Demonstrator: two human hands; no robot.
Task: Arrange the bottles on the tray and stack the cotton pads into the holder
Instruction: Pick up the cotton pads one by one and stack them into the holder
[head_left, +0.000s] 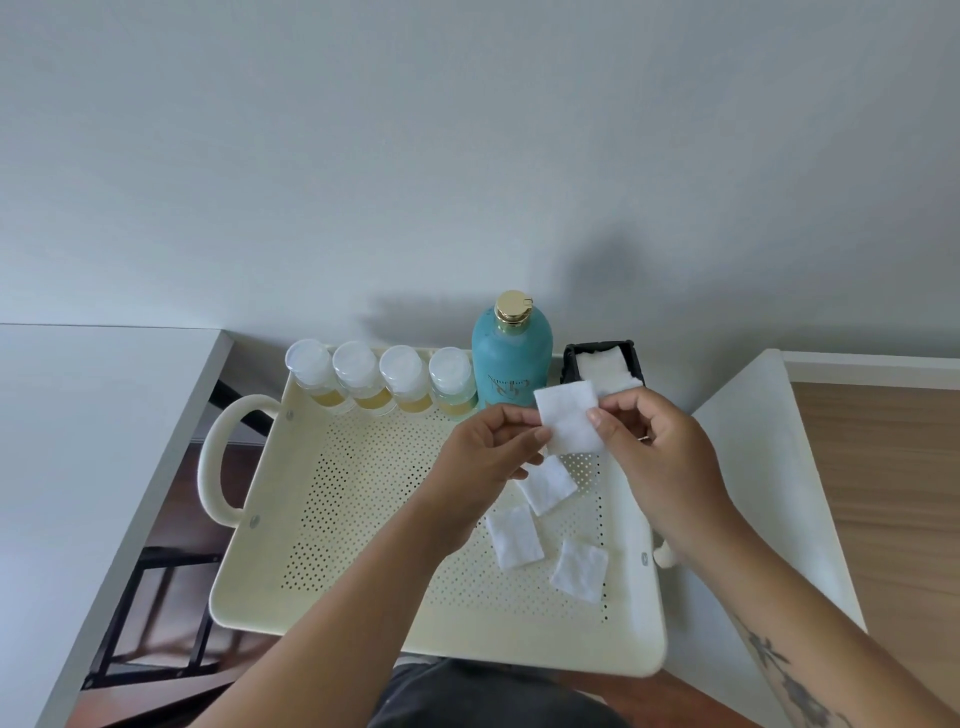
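At frame centre, we pinch one cotton pad (570, 422) between our left hand (488, 457) and right hand (660, 457), above the cream tray (363, 587). Three loose pads (514, 535) lie below it; the black holder (605, 364) sits upper right, beside the teal bottle (511, 358).

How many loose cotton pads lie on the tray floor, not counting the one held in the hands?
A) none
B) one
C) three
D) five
C: three loose pads lie on the tray below the hands, while a fourth pad is held between both.
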